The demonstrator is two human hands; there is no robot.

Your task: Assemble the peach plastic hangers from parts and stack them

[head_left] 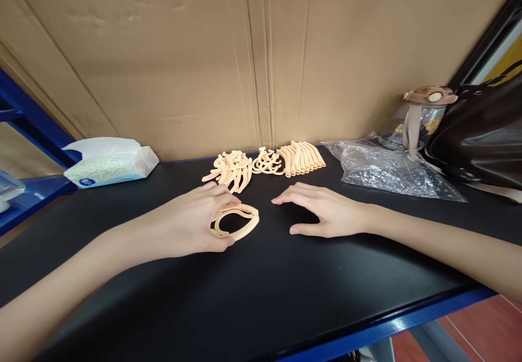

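Observation:
My left hand is closed on a beige plastic loop, fingertips on its far side and thumb on its near side. The loop seems made of curved pieces that meet at a joint on the right; its left part is hidden by the hand. To the right of it, my right hand hovers low over the black tabletop with thumb and fingers apart, holding nothing. Behind the hands lie a loose heap of curved beige pieces, some small hook-shaped beige pieces and a neat row of beige curved strips.
A tissue pack lies at the back left beside a blue metal frame. Crumpled clear plastic bags, a drinking bottle and a dark bag occupy the back right. A cardboard wall closes off the back of the table.

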